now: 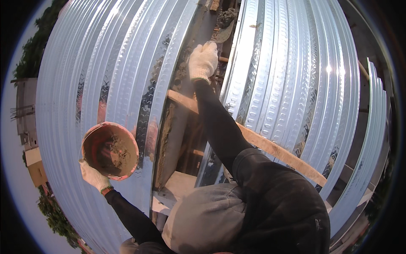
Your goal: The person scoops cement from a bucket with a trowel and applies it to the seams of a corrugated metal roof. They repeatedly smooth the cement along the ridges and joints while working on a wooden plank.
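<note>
1. Setting: an outdoor site. Ribbed, shiny metal decking spreads over both sides, as a left panel (122,63) and a right panel (279,76); a building (27,114) and trees (55,216) stand beyond the left edge.
2. Gap: a long opening separates the two panels. A grey concrete beam (172,146) runs along it, with rough, crumbly material at its left side.
3. Plank: a narrow wooden plank (283,154) slants from the gap across the right panel, passing beneath the right forearm.
4. Bucket: a round, reddish bucket (98,148) is at the left panel, its mouth facing the viewer. Whether its base rests on the metal cannot be told. Grey-brown mortar (120,154) lies inside, heaped toward the right wall.
5. Left hand: the left hand (94,175), in a pale knitted glove, grips the bucket at the lower left of its rim.
6. Right hand: the right hand (203,61), similarly gloved, is closed around a trowel (224,34) over the gap; the handle is hidden by the fist. A lump of mortar (227,17) shows at the blade's far end.
7. Person: dark sleeves cover both forearms; a knee in grey trousers (203,220) occupies the lower centre.
</note>
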Available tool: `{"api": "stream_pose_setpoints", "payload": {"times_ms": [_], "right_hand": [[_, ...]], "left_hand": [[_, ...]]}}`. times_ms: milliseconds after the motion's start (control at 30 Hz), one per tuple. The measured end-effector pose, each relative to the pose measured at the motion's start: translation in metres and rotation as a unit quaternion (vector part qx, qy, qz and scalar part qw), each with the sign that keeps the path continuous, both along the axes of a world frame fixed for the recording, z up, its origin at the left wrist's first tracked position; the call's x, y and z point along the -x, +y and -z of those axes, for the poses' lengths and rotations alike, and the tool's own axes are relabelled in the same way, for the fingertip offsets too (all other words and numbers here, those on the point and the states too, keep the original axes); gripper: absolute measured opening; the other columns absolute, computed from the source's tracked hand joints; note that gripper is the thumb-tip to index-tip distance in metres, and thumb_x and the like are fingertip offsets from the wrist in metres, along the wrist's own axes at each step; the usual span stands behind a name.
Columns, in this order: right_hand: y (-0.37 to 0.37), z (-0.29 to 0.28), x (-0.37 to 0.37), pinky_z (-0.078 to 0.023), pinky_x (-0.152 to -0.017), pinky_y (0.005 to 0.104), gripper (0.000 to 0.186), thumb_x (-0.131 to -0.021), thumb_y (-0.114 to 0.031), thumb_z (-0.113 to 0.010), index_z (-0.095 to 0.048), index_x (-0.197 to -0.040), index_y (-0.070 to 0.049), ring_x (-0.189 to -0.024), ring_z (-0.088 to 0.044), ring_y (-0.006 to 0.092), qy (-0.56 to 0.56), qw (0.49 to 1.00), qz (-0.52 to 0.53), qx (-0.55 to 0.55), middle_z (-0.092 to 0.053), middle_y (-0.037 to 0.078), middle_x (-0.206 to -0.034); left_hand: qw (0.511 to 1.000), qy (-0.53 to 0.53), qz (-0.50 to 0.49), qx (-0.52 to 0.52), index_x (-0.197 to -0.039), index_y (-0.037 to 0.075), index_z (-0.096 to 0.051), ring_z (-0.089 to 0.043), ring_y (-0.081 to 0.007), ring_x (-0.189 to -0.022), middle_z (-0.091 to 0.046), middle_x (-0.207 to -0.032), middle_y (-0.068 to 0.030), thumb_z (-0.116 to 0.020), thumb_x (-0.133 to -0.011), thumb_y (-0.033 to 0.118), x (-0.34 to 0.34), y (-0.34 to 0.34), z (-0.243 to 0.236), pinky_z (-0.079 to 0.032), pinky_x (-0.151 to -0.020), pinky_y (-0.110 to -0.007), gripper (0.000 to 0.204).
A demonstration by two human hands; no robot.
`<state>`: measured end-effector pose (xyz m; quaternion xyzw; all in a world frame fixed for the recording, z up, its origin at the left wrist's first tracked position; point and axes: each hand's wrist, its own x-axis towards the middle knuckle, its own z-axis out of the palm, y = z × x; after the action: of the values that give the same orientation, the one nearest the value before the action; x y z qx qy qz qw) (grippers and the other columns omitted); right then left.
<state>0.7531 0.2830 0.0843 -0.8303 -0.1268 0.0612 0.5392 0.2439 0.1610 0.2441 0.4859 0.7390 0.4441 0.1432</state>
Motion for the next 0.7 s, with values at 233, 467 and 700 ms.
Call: {"api": "stream_pose_setpoints", "payload": {"times_ms": [233, 467, 700], "right_hand": [[-0.040, -0.002, 0.030, -0.059, -0.099, 0.0551, 0.037, -0.107, -0.032, -0.068, -0.070, -0.125, 0.001, -0.109, -0.077, 0.0477, 0.139, 0.978, -0.154, -0.005, -0.079, 0.027, -0.112], [-0.012, 0.010, -0.045, -0.057, -0.060, 0.0339, 0.038, -0.112, -0.032, -0.060, -0.070, -0.116, 0.004, -0.067, -0.067, 0.0171, 0.247, 0.930, -0.270, -0.039, -0.069, 0.008, -0.088], [0.029, -0.015, -0.002, -0.057, -0.056, 0.0284, 0.040, -0.122, -0.039, -0.056, -0.061, -0.119, 0.002, -0.067, -0.061, 0.0131, 0.666, 0.591, -0.333, -0.311, -0.063, 0.005, -0.095]], "left_hand": [[0.998, -0.023, -0.059, 0.002, -0.117, -0.004, -0.075, -0.067, -0.0194, -0.096, -0.076, -0.111, -0.0050, -0.057, -0.120, 0.038, 0.015, -0.012, -0.007, -0.057, -0.091, -0.041, 0.046], [0.999, 0.014, -0.052, 0.004, -0.115, -0.004, -0.074, -0.065, -0.0186, -0.094, -0.075, -0.109, -0.0048, -0.059, -0.118, 0.034, 0.006, -0.010, -0.004, -0.056, -0.091, -0.040, 0.042], [0.997, -0.057, -0.057, -0.012, -0.116, -0.004, -0.074, -0.064, -0.0177, -0.094, -0.074, -0.109, -0.0043, -0.058, -0.118, 0.034, 0.011, -0.010, -0.004, -0.056, -0.090, -0.039, 0.042]]}}
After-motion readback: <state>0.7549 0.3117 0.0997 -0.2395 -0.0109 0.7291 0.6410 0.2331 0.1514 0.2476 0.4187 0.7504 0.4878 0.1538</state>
